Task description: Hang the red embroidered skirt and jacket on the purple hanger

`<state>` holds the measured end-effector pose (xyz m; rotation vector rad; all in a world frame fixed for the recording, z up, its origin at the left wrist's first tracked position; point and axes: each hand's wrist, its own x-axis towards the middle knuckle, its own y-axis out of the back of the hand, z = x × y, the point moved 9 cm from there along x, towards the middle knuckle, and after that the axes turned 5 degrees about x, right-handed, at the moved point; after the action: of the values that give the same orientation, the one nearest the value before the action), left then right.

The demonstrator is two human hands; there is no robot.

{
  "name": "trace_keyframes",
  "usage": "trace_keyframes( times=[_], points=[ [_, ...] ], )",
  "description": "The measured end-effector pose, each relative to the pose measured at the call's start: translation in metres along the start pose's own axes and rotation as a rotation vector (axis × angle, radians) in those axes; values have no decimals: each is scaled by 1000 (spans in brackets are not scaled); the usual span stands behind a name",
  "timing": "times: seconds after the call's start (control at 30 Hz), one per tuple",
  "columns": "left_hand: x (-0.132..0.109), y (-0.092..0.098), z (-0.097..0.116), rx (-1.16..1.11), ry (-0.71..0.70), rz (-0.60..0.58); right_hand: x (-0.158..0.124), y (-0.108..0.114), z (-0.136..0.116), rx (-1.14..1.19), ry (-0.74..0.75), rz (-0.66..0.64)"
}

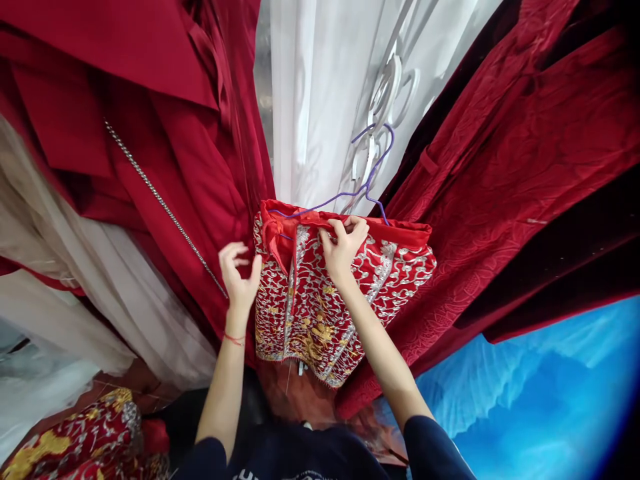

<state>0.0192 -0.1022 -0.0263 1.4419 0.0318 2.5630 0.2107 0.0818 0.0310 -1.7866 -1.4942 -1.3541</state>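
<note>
— Starting at the fingertips of the right hand: how far apart?
— Nearly together, bent with the thumb over the plain red band topping the embroidered garment. Apparently pinching the edge; too small to tell how much fabric.
— And on the left hand?
— Half curled, with the thumb apart from the fingers, gripping nothing visible. Raised just beside the garment's left edge, near the red ribbon. Impossible to tell whether touching. Circled at the wrist by a red cord.
— Where to look for the garment itself?
— Straight ahead, at the purple hanger, under its wire arms. Worked all over in silver and gold.
— And farther out?
— Behind the hanger, to white scrollwork and a white curtain. Leftward, to a plain red drape with a silver strand; rightward, to patterned red cloth; low right, to a bright blue surface; low left, to another embroidered piece.
</note>
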Motion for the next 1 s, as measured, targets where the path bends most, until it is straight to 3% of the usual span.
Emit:
trace_keyframes(
  times=[0.03,0.07,0.17,0.3,0.43,0.6,0.73,0.8,0.87,0.93,1.0],
  points=[
    [22,5,15,72,-133,13,1,2,0,22,1,9],
    [42,1,30,138,-281,-48,2,4,0,42,5,20],
    [81,-32,54,255,-585,-312,0,8,-2,92,32,47],
    [89,-81,58,257,-733,-579,-5,10,-3,141,43,43],
    [77,-110,75,222,-646,-687,-5,11,0,156,6,15],
    [79,-117,107,313,-460,-666,12,19,1,188,65,19],
    [87,-125,109,354,-412,-703,18,23,-12,283,163,-36],
    [89,-127,106,362,-384,-696,0,30,-21,299,178,3],
    [89,-129,104,371,-364,-692,-36,32,-31,313,168,35],
    [87,-129,103,375,-348,-689,-83,12,-39,359,120,-114],
    [86,-129,103,372,-339,-690,-131,-20,-32,341,-71,-308]
  ],
)
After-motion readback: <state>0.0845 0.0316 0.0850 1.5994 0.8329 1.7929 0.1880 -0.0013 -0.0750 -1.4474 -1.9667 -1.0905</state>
